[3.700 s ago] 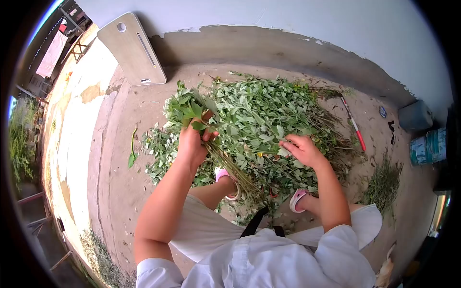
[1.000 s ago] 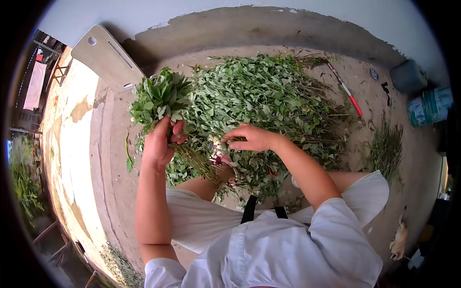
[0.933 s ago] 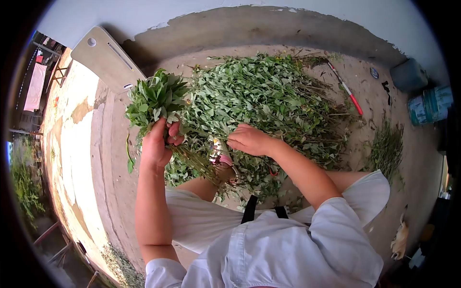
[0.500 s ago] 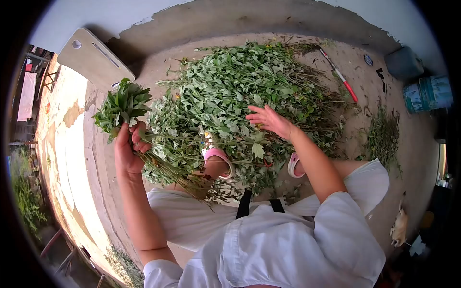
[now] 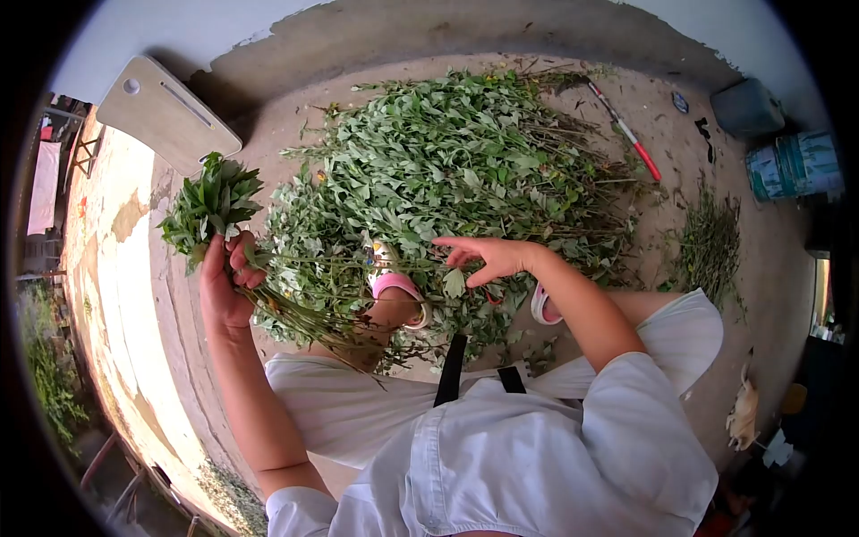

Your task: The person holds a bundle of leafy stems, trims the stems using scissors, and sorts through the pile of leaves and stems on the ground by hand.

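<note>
My left hand (image 5: 230, 279) is closed round a bunch of leafy stems (image 5: 212, 204), its leaves above the fist and its bare stems trailing down to the right over my leg. My right hand (image 5: 490, 259) hovers over the lower part of a large heap of cut plants (image 5: 429, 161), fingers apart and nothing held. One long stem with a pale leaf (image 5: 454, 283) at its end runs from near my left hand to just below my right fingers.
A beige board (image 5: 170, 116) leans at the wall. A red-and-white handled tool (image 5: 637, 146) lies right of the heap, near a small plant pile (image 5: 709, 246). Buckets (image 5: 795, 167) stand far right. My pink-and-white shoe (image 5: 396, 285) is among the leaves; a cat-like animal (image 5: 743, 413) lies lower right.
My left hand has moved left and down with the bunch, which is away from the heap's top. My right hand, higher and spread half a second ago, has come down towards the long stem's leaf.
</note>
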A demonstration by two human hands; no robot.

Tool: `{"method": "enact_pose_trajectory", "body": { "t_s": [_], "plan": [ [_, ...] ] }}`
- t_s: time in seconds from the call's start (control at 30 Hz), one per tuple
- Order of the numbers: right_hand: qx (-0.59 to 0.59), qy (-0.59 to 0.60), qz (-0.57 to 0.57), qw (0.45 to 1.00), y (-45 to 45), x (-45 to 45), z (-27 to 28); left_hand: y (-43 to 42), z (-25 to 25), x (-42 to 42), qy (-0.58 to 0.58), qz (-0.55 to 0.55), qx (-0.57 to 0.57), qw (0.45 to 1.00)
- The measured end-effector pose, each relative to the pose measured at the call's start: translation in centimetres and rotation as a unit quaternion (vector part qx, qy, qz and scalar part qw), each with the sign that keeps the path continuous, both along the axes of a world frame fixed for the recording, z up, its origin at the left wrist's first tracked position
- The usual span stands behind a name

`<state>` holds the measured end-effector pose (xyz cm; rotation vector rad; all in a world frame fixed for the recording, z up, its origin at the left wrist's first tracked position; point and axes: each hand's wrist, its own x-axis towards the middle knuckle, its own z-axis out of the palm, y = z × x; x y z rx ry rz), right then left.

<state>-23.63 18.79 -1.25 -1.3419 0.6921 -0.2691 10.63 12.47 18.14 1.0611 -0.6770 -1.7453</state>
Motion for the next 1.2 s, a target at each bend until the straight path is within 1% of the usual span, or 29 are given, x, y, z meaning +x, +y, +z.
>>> {"method": "enact_pose_trajectory", "body": {
  "t_s": [0.07,0.1,0.13,0.17,0.2,0.23,0.27,0.3,0.33,0.4,0.43,0.47,0.5,0.53,0.57,0.6,0.67,0.7,0.73,0.77,0.8,0.83,0.87,0.9,0.93,1.0,1.07,1.13,1.2],
  "plan": [
    [-0.041,0.061,-0.039,0.997,0.0,0.3,1.4,0.0,0.1,0.1,-0.013,0.016,0.006,1.0],
    [-0.041,0.061,-0.037,0.997,0.1,0.6,0.9,0.0,0.1,0.1,-0.01,0.023,0.013,1.0],
    [-0.164,0.055,-0.051,0.984,0.3,0.9,0.1,0.0,0.0,0.2,-0.007,0.029,0.019,0.999],
    [-0.286,0.049,-0.064,0.955,0.4,1.1,-0.4,-0.1,0.0,0.4,-0.006,0.03,0.019,0.999],
    [-0.286,0.049,-0.062,0.955,0.5,1.3,-0.2,-0.2,-0.1,0.8,-0.02,0.02,0.015,0.999],
    [-0.179,-0.006,-0.116,0.977,0.6,1.4,0.1,-0.2,0.0,0.9,-0.034,0.01,0.012,0.999],
    [-0.13,-0.019,-0.115,0.985,0.4,1.0,0.6,-0.1,-0.1,0.6,-0.033,0.012,0.012,0.999],
    [-0.08,-0.032,-0.116,0.989,0.3,0.7,1.3,0.0,0.1,-0.4,-0.116,0.067,0.008,0.991],
    [-0.079,-0.031,-0.113,0.99,0.1,0.2,1.6,0.1,0.4,-1.2,-0.199,0.121,0.005,0.972],
    [0.078,-0.092,-0.189,0.975,-0.2,-0.4,1.9,0.1,1.0,-1.9,-0.209,0.154,-0.001,0.966],
    [0.082,-0.095,-0.226,0.966,-0.4,-0.6,2.5,0.1,1.1,-2.0,-0.22,0.184,-0.01,0.958],
    [0.083,-0.094,-0.223,0.967,-0.7,-0.9,2.3,0.2,0.8,-1.4,-0.22,0.187,-0.008,0.957],
    [0.124,-0.148,-0.293,0.936,-1.0,-1.3,2.2,0.3,0.7,-0.7,-0.113,0.147,-0.038,0.982],
    [0.164,-0.2,-0.361,0.896,-1.3,-1.5,2.0,0.4,0.7,-0.3,-0.003,0.105,-0.068,0.992],
    [0.188,-0.229,-0.415,0.861,-1.6,-1.4,1.8,0.7,0.8,-0.2,0.021,0.122,-0.053,0.991],
    [0.189,-0.228,-0.414,0.861,-1.8,-1.4,1.5,0.8,1.1,0.3,0.021,0.123,-0.052,0.991],
    [0.191,-0.301,-0.413,0.838,-2.1,-1.2,0.8,1.2,1.6,1.7,0.117,-0.025,-0.056,0.991],
    [0.169,-0.129,-0.29,0.933,-1.8,-0.7,0.3,1.6,2.0,1.3,0.093,0.007,-0.026,0.995],
    [0.141,0.032,-0.05,0.988,-1.6,-0.3,0.0,1.8,2.0,1.1,0.092,0.009,-0.026,0.995],
    [0.054,0.165,0.134,0.976,-0.8,0.9,-0.8,1.9,1.9,1.0,0.087,-0.01,-0.012,0.996],
    [0.0,0.282,0.267,0.921,-0.7,2.2,-0.9,1.9,1.9,0.8,0.081,-0.028,0.002,0.996],
    [-0.038,0.299,0.245,0.921,-0.3,3.1,-2.8,1.8,1.8,0.5,0.065,-0.034,0.019,0.997],
    [0.006,0.291,0.144,0.946,-0.2,4.2,-5.2,1.6,1.6,0.2,0.058,-0.032,0.03,0.997],
    [-0.065,0.295,0.018,0.953,0.0,5.4,-7.4,1.4,1.4,-0.2,0.046,-0.015,0.037,0.998],
    [-0.134,0.291,-0.108,0.941,0.2,6.7,-9.3,1.1,1.3,-0.6,0.034,0.003,0.044,0.998],
    [-0.192,0.332,-0.254,0.888,0.2,9.1,-12.5,0.4,0.6,-0.7,0.027,0.011,0.035,0.999],
    [-0.06,0.372,-0.267,0.887,0.5,11.2,-13.5,-0.1,0.0,-1.2,-0.013,0.054,0.039,0.998],
    [-0.029,0.345,-0.241,0.906,1.1,13.0,-13.8,-0.4,-0.7,-1.1,-0.027,0.053,0.04,0.997],
    [-0.041,0.195,-0.22,0.955,1.2,13.9,-13.5,-0.4,-1.0,-1.0,-0.05,0.07,0.026,0.996]
  ]
}}
